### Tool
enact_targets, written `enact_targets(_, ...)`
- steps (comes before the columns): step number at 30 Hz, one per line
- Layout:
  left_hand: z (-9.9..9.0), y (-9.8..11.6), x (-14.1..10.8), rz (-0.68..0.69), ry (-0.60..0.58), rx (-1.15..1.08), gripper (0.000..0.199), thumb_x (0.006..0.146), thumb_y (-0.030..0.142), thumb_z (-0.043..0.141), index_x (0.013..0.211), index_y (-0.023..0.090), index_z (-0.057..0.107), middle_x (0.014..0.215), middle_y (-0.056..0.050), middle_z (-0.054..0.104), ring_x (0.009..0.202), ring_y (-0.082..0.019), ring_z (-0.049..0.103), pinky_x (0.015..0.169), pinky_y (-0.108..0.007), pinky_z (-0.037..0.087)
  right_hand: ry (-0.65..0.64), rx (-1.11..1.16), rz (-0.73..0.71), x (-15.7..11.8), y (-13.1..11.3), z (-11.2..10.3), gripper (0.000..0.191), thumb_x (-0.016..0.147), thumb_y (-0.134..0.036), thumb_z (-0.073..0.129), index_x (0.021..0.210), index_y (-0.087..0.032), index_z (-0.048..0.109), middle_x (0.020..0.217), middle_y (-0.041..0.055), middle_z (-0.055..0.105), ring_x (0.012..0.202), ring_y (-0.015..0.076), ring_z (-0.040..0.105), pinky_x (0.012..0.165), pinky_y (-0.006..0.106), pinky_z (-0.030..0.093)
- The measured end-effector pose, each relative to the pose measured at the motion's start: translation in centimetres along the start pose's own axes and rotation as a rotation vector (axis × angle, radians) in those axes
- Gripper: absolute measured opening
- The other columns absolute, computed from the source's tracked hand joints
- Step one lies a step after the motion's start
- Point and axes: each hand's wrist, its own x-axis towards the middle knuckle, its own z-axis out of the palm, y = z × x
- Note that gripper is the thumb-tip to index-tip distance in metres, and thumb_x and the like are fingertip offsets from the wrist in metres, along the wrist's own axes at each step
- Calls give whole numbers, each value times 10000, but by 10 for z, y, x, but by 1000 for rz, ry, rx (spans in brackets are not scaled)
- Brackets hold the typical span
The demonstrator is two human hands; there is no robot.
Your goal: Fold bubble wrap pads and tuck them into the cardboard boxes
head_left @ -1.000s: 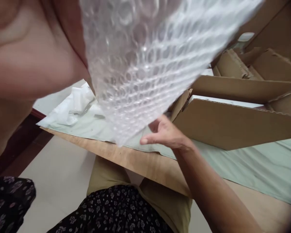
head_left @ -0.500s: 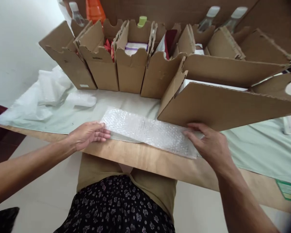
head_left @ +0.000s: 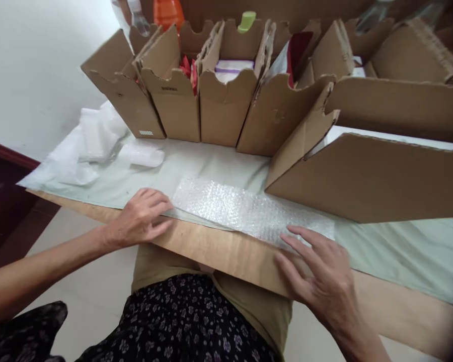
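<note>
A long flat strip of bubble wrap lies along the front of the cloth-covered table, partly over the bare wooden edge. My left hand is at the strip's left end, fingers loosely bent and apart, thumb below, with nothing gripped. Over the strip's right end is my right hand, its fingers spread and its fingertips on or just above the plastic; I cannot tell whether they press on it. Part of the strip's right end is hidden under that hand.
Several cardboard holders stand in a row at the back. A larger cardboard box sits close behind the strip at right. More crumpled bubble wrap and a small rolled piece lie at left. An orange container stands behind.
Both hands have let go of the strip's ends and opened. My right hand has come down toward the front edge. The strip lies flatter, and the view has shifted slightly.
</note>
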Motion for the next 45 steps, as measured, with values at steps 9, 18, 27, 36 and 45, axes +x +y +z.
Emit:
enact_targets(9, 19, -6, -10, 173, 38, 145, 217, 944, 107, 531, 947, 207, 724, 896, -84, 721, 867, -257, 631, 760, -405, 506, -254, -4, -40, 17, -16, 18, 271, 1005, -293, 577, 1250, -208, 657, 1323, 128, 702, 1190, 306, 652, 949, 460, 500)
enact_targets(18, 5, -15, -14, 234, -19, 136, 204, 960, 162, 523, 834, 229, 669, 794, -44, 695, 783, -236, 628, 738, -392, 499, -265, 113, 42, 15, -9, 3, 223, 1010, -298, 581, 1131, -196, 738, 1210, 101, 746, 1095, 267, 679, 907, 420, 510)
enact_targets(27, 16, 23, 60, 219, -22, 116, 288, 1003, 186, 480, 1202, 175, 687, 1280, -142, 703, 1135, -302, 660, 957, -458, 540, -254, -204, 210, 17, 58, 2, 301, 990, -289, 552, 1187, -191, 757, 1133, 120, 760, 1010, 304, 642, 841, 414, 424)
enact_targets(36, 35, 27, 93, 143, -276, 177, 401, 936, 246, 571, 1322, 170, 649, 1132, -152, 690, 1013, -320, 651, 873, -461, 543, -172, -352, 152, 21, 52, 7, 148, 941, -232, 657, 1036, -176, 757, 906, 79, 744, 874, 261, 558, 804, 389, 319)
enact_targets(45, 21, 56, 123, 272, -319, 301, 534, 866, 183, 659, 1393, 147, 580, 1434, -204, 590, 1281, -372, 575, 1017, -496, 490, 38, -479, -85, 21, 51, 8, 202, 975, -159, 621, 860, -228, 773, 931, 40, 736, 810, 194, 504, 785, 369, 276)
